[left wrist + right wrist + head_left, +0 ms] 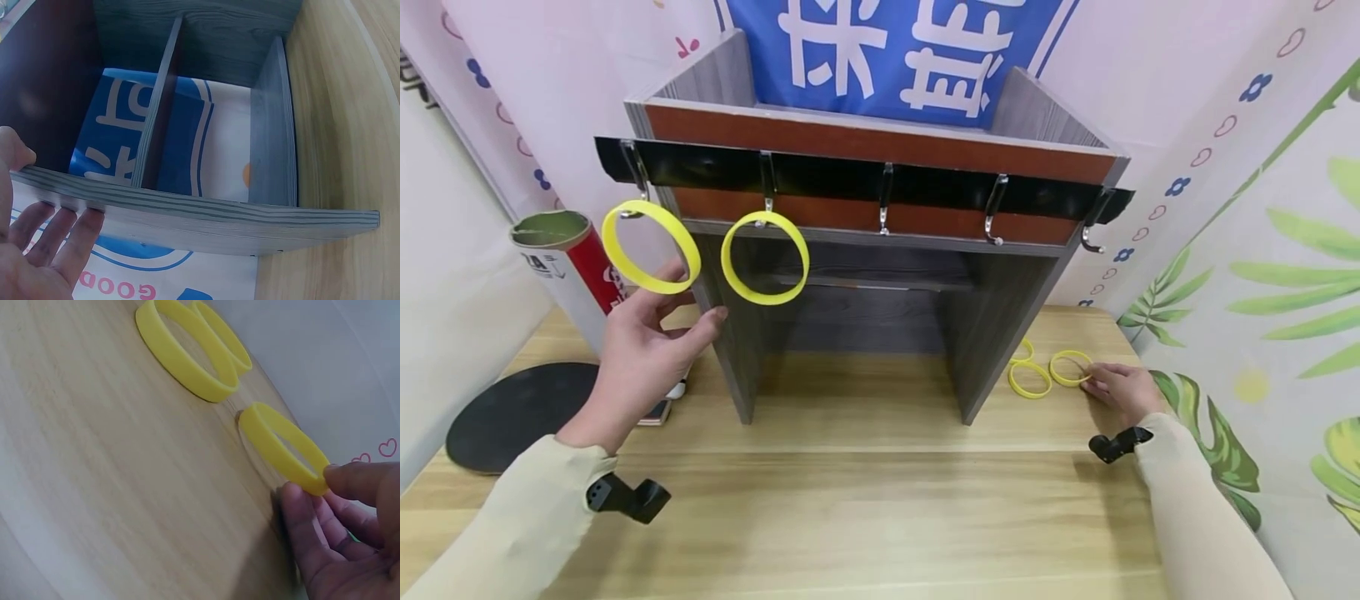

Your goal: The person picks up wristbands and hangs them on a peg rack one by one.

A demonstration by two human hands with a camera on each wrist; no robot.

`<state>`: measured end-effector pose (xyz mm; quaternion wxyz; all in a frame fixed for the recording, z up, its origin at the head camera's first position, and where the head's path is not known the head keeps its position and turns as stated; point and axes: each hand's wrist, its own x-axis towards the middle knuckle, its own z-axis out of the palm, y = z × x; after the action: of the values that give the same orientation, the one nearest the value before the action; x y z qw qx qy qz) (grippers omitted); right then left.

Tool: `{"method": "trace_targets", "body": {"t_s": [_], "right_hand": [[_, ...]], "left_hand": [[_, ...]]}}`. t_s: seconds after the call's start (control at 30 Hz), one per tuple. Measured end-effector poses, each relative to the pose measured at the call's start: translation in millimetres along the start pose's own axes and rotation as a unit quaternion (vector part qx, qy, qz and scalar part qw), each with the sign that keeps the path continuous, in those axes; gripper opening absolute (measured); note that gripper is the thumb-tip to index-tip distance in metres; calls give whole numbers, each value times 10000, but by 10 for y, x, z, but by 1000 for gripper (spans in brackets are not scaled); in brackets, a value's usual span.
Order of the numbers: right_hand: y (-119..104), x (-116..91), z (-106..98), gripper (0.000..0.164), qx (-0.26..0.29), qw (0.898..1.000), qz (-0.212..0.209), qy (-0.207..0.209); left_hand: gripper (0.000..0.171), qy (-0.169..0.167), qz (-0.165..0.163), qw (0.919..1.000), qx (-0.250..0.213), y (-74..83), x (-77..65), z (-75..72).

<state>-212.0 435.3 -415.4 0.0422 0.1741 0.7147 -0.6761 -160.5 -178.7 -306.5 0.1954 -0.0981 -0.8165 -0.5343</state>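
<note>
My left hand (647, 350) grips the left side panel of a grey wooden shelf (733, 358). In the left wrist view its thumb is at the panel's edge and its fingers lie against the outer face. A black hook rail (827, 173) runs across the shelf's front. From its two leftmost hooks hang a yellow wristband (695, 265) and a second yellow wristband (805, 254). At the right, my right hand (1120, 390) pinches another yellow wristband (275, 453) between thumb and fingers, tilted close over the table. Beside it lie two more wristbands (187, 375), one partly overlapping the other.
A red and white canister (568, 267) stands left of the shelf, with a round black mat (512, 417) in front of it. The wooden table (865, 517) extends under everything. Patterned cloth (1247, 275) borders the right side, and a blue banner (895, 58) hangs behind.
</note>
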Motion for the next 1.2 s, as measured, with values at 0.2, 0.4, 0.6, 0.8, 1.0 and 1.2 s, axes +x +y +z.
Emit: {"method": "trace_targets", "body": {"t_s": [0.2, 0.4, 0.6, 0.8, 1.0, 1.2], "right_hand": [[36, -5, 42, 11, 448, 9989, -148, 52], [-37, -44, 80, 30, 731, 9971, 221, -51], [-182, -127, 154, 29, 1707, 9847, -314, -132], [-432, -257, 278, 20, 2545, 9595, -1109, -472], [-796, -519, 316, 22, 3392, 9166, -1866, -996], [-1041, -817, 352, 24, 3635, 8795, -2784, -1301]], "left_hand": [[57, -14, 44, 10000, 43, -15, -1, -4], [60, -24, 113, 9999, 65, -16, 12, -11], [61, -37, 123, 9998, 119, -13, 15, -18], [61, 9, 55, 10000, 4, -36, 0, -31], [60, 24, 121, 9999, -14, -31, -2, -17], [59, -7, 162, 9999, -49, -23, 5, -11]]}}
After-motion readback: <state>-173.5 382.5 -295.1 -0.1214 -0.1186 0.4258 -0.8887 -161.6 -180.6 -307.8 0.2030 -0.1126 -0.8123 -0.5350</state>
